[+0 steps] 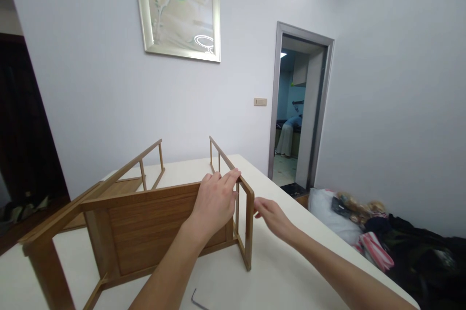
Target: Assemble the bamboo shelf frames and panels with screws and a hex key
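Note:
A brown wooden rack lies on its side on the white table, its solid panel facing me. My left hand is closed over the panel's top edge, where it meets the right-hand side frame. Just outside that frame is my right hand, its fingers curled together close to the wood. Whatever its fingertips may hold is too small or hidden to make out. A dark hex key rests on the table at the bottom, below the rack.
Another wooden panel shows behind the rack. Beyond the table's right edge lie a white bag, dark clothes and a pink striped cloth. Through the doorway a person bends over in another room.

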`<state>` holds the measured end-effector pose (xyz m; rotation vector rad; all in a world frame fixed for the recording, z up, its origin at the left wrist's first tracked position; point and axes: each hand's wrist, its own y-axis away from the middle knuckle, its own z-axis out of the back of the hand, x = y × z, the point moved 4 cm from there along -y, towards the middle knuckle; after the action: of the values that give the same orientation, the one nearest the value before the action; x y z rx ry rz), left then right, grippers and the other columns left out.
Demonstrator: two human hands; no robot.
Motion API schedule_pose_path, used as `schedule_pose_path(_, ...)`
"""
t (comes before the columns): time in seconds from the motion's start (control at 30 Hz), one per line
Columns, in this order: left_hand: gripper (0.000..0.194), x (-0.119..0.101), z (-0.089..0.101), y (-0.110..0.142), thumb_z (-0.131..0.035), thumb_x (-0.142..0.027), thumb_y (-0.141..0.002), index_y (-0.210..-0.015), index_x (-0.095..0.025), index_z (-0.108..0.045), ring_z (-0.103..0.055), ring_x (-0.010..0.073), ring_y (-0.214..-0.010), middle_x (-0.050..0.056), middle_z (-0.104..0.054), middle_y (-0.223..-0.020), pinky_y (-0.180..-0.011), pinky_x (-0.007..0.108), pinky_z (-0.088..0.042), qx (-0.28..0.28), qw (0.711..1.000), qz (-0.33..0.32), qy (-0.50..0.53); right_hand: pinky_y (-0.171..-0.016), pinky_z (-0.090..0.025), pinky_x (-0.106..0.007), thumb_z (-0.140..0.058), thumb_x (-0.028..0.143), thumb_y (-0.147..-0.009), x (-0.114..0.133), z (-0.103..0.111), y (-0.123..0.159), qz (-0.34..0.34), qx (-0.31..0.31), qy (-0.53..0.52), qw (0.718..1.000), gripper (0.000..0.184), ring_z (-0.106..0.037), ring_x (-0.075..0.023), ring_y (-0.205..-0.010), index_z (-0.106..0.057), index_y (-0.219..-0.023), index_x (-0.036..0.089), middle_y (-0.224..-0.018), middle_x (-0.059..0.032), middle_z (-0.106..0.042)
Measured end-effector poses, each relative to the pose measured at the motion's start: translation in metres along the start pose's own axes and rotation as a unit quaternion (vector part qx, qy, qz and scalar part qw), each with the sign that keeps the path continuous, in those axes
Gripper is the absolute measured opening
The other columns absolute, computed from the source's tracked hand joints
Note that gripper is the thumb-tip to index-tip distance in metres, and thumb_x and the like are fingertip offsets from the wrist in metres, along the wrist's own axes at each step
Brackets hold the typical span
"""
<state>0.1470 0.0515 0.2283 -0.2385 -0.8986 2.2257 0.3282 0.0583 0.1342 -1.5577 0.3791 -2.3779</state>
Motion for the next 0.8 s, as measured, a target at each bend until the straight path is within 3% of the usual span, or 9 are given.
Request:
schedule_pose_path(0.07,0.043,0.0,-0.001,-0.001,-0.046,-0.014,-0.091,-0.133,-0.02,-0.049,-0.058,0.0236,-0.096,0.005,-0.062,-0.134,-0.083,0.04,-0.04,-0.001,1.0,0.0,-0.003,-0.078,-0.053,-0.04,-0.034,0.065,-0.093,0.021,0.004,0.002,-0.009,-0.04,-0.157,0.987,0.058,-0.064,-0.0245,-0.091,-0.064,-0.105,0.018,-0.098,-0.0112,-0.067)
schedule_pose_path(0.13,0.044,0.0,-0.002,-0.001,-0.045,-0.011,-0.09,-0.133,-0.02,-0.05,-0.059,0.0235,-0.095,0.006,-0.063,-0.133,-0.082,0.04,-0.04,0.001,1.0,0.001,-0.009,-0.082,-0.052,-0.042,-0.037,0.07,-0.09,0.045,-0.002,0.011,0.02,-0.038,-0.218,0.975,0.06,-0.063,-0.0256,-0.1,-0.059,-0.114,0.02,-0.109,-0.0125,-0.066)
schedule_pose_path(0.23,0.046,0.001,-0.003,-0.001,-0.045,-0.008,-0.089,-0.133,-0.02,-0.05,-0.059,0.0236,-0.095,0.006,-0.062,-0.134,-0.081,0.04,-0.04,-0.001,1.0,0.002,-0.015,-0.084,-0.052,-0.039,-0.06,0.054,-0.086,0.07,-0.017,0.026,0.039,-0.052,-0.136,0.989,0.042,-0.064,-0.0232,-0.097,-0.055,-0.114,0.023,-0.108,-0.0092,-0.067)
schedule_pose_path(0.33,0.045,0.002,-0.004,-0.001,-0.045,-0.009,-0.089,-0.133,-0.02,-0.05,-0.059,0.0239,-0.097,0.006,-0.061,-0.136,-0.082,0.04,-0.041,-0.007,1.0,-0.003,-0.015,-0.074,-0.053,-0.035,-0.05,0.041,-0.093,0.078,-0.027,0.033,0.055,-0.086,0.007,0.995,0.023,-0.065,-0.0205,-0.084,-0.053,-0.105,0.022,-0.092,-0.0058,-0.067)
schedule_pose_path(0.4,0.046,0.002,-0.006,0.0,-0.046,-0.011,-0.09,-0.135,-0.019,-0.047,-0.059,0.0244,-0.1,0.007,-0.057,-0.14,-0.084,0.04,-0.041,-0.013,1.0,-0.007,-0.017,-0.067,-0.052,-0.033,-0.044,0.037,-0.095,0.077,-0.026,0.033,0.054,-0.098,0.072,0.991,0.018,-0.066,-0.0202,-0.078,-0.05,-0.104,0.022,-0.088,-0.005,-0.067)
schedule_pose_path(0.5,0.048,0.004,-0.008,0.001,-0.047,-0.012,-0.089,-0.138,-0.015,-0.043,-0.058,0.0254,-0.107,0.011,-0.055,-0.141,-0.089,0.04,-0.04,-0.022,0.999,-0.004,-0.026,-0.064,-0.053,-0.034,-0.045,0.036,-0.092,0.069,-0.012,0.033,0.023,-0.13,0.087,0.987,0.022,-0.068,-0.0204,-0.072,-0.046,-0.109,0.022,-0.085,-0.0043,-0.067)
schedule_pose_path(0.67,0.04,0.005,-0.009,0.001,-0.048,-0.013,-0.09,-0.129,-0.015,-0.05,-0.058,0.0247,-0.105,0.011,-0.062,-0.13,-0.091,0.04,-0.039,-0.012,1.0,-0.001,-0.026,-0.065,-0.058,-0.036,-0.055,0.036,-0.083,0.049,0.028,0.038,-0.066,-0.194,0.007,0.979,0.061,-0.071,-0.0214,-0.069,-0.029,-0.136,0.021,-0.081,0.0001,-0.067)
schedule_pose_path(0.8,0.036,0.004,-0.007,0.001,-0.049,-0.013,-0.09,-0.126,-0.016,-0.051,-0.058,0.0238,-0.1,0.01,-0.066,-0.117,-0.089,0.039,-0.039,-0.004,1.0,0.005,-0.016,-0.062,-0.061,-0.036,-0.065,0.033,-0.073,0.024,0.054,0.046,-0.128,-0.214,-0.055,0.967,0.057,-0.07,-0.0235,-0.076,-0.043,-0.123,0.019,-0.08,-0.0015,-0.066)
